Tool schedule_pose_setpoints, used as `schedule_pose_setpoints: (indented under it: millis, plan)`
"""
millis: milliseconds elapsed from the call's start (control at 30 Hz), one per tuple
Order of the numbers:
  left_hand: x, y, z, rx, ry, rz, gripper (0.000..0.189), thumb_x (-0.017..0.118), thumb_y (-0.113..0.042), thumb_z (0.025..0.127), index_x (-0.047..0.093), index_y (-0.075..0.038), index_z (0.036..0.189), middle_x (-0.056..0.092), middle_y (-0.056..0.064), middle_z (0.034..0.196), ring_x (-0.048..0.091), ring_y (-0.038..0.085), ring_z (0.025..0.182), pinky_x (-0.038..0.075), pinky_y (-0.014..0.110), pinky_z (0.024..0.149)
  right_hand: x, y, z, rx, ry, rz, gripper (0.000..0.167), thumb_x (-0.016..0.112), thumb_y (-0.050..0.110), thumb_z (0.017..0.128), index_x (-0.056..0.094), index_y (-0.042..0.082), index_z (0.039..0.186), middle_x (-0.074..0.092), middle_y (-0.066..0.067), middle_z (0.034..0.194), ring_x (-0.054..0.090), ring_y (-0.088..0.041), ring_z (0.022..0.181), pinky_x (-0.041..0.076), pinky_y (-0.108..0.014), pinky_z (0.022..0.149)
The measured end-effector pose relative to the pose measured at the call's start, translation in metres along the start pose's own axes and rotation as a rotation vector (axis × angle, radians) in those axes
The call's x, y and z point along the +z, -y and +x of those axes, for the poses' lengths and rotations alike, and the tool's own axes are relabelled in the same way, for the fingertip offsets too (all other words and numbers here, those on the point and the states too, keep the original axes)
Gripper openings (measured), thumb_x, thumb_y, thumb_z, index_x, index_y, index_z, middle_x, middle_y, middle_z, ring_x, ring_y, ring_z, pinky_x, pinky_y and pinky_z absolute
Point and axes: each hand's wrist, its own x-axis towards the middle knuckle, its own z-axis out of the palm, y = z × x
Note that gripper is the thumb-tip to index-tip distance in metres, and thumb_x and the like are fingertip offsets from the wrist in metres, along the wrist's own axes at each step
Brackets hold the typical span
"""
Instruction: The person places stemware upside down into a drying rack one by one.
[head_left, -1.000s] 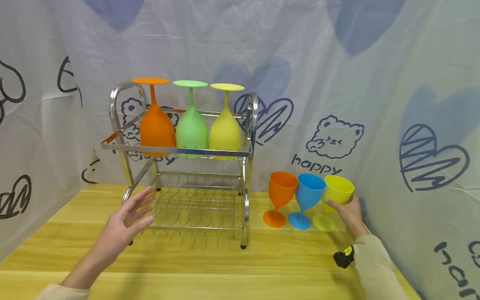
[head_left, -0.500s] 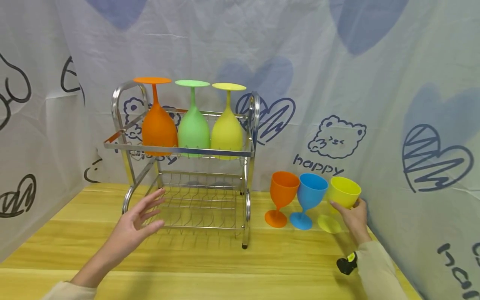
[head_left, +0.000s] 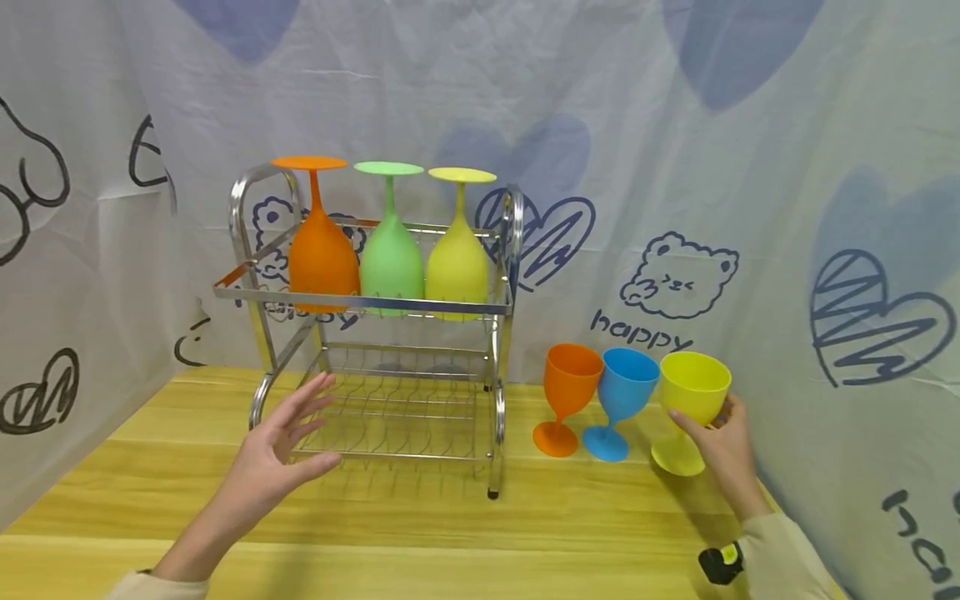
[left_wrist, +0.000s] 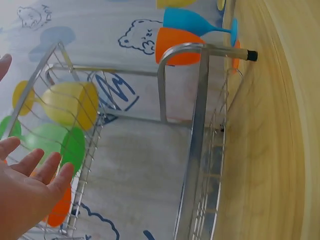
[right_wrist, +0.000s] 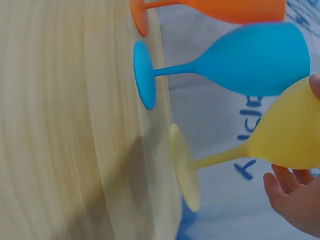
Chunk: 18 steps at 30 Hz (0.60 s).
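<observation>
My right hand (head_left: 726, 454) grips the bowl of a yellow plastic goblet (head_left: 692, 392), thumb on the near side and fingers round the far side. In the right wrist view that yellow goblet (right_wrist: 285, 132) leans, its stem and foot angled toward the table. Left of it, a blue goblet (head_left: 627, 383) and an orange goblet (head_left: 572, 379) stand upright, close together. My left hand (head_left: 270, 454) holds nothing; its fingers are spread apart in front of the metal rack (head_left: 390, 457), near the lower tier's left side.
Upside down in the rack's top tier sit an orange goblet (head_left: 322, 258), a green goblet (head_left: 392, 262) and a pale yellow goblet (head_left: 457, 267). A printed curtain (head_left: 660, 167) hangs behind the wooden table (head_left: 420, 533) and along both sides.
The right hand has drawn the yellow goblet to the right and nearer, widening its gap from the blue goblet. The left hand has shifted slightly right in the head view.
</observation>
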Motion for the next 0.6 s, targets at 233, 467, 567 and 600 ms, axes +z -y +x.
schedule_pose_setpoints:
  millis: [233,467,567,600]
  plan:
    - [0.018,-0.005,0.006,0.007,0.011,0.031,0.081,0.070,0.005,0.083,0.032,-0.017,0.151,0.035,0.003,0.151,0.039,0.015,0.132,0.036,0.015,0.101,0.000,0.015,-0.019,-0.153,0.023,-0.060,0.091,0.076,0.025,0.085,0.016,-0.001,0.149,0.032,-0.028,0.141,0.036,-0.044,0.126,0.032,-0.062,0.103]
    - [0.033,-0.005,0.013,-0.040,0.022,0.074,0.077,0.072,-0.005,0.084,0.034,-0.018,0.150,0.039,0.012,0.147,0.041,0.038,0.128,0.040,0.057,0.100,0.008,0.033,-0.036,-0.272,0.028,-0.107,0.088,0.078,0.020,0.083,0.022,-0.001,0.148,0.037,-0.026,0.137,0.039,-0.043,0.120,0.034,-0.063,0.100]
    - [0.039,-0.003,0.016,-0.032,0.022,0.101,0.076,0.073,-0.007,0.084,0.035,-0.016,0.150,0.041,0.011,0.146,0.042,0.034,0.128,0.041,0.049,0.102,0.013,0.040,-0.044,-0.335,0.046,-0.114,0.087,0.080,0.015,0.080,0.026,-0.003,0.145,0.040,-0.025,0.134,0.042,-0.040,0.117,0.037,-0.061,0.098]
    - [0.042,-0.003,0.017,-0.032,0.023,0.110,0.076,0.073,-0.009,0.084,0.035,-0.017,0.150,0.041,0.011,0.146,0.043,0.033,0.128,0.042,0.049,0.101,0.014,0.041,-0.046,-0.360,0.053,-0.120,0.086,0.081,0.012,0.079,0.027,-0.004,0.145,0.041,-0.025,0.133,0.043,-0.040,0.116,0.038,-0.060,0.097]
